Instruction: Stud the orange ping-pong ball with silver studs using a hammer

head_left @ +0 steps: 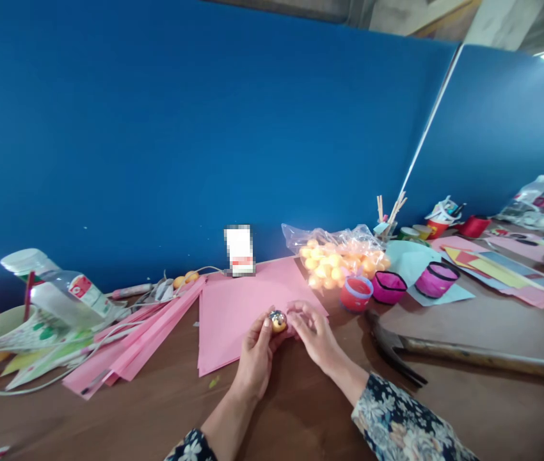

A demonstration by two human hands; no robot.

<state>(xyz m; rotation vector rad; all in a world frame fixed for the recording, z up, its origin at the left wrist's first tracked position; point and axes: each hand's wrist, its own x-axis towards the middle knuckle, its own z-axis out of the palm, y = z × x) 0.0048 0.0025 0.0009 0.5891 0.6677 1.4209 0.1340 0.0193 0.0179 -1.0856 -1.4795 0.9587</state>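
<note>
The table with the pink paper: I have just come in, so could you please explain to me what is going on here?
A person is handling a small shiny gold ball, held in the left hand near the front edge of the pink paper. The right hand is curled close beside it; I cannot tell whether it touches. Beyond, to the right, a clear plastic bag of yellow-orange balls lies on the brown table.

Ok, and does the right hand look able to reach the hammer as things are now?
Probably yes: the hammer lies to the right of the right hand, and nothing seems to stand between them. Its fingers are close to the shiny ball, though.
</note>
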